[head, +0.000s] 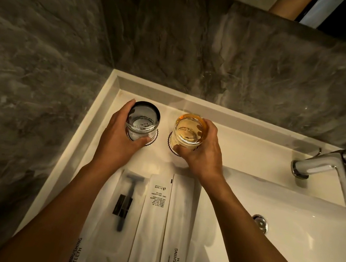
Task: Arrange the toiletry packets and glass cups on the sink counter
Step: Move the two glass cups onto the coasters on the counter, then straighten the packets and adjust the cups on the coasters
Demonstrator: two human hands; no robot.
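My left hand (117, 143) wraps a grey-tinted glass cup (143, 120) that stands on a round scalloped coaster (154, 138) near the counter's back left corner. My right hand (203, 155) grips an amber glass cup (189, 131) beside it, over a second coaster (170, 140). Closer to me, several white toiletry packets lie side by side: a razor packet (127, 195), a packet with small print (156, 206) and a "BRUSHING TEETH" packet (180, 220). Another "BRUSHING TEETH" packet (76, 250) shows beneath my left forearm.
The white sink counter (244, 140) has a raised rim at the back and left. The basin with its drain (261, 223) lies to the right, under a chrome faucet (327, 168). Grey marble walls (43, 68) close in the back and left.
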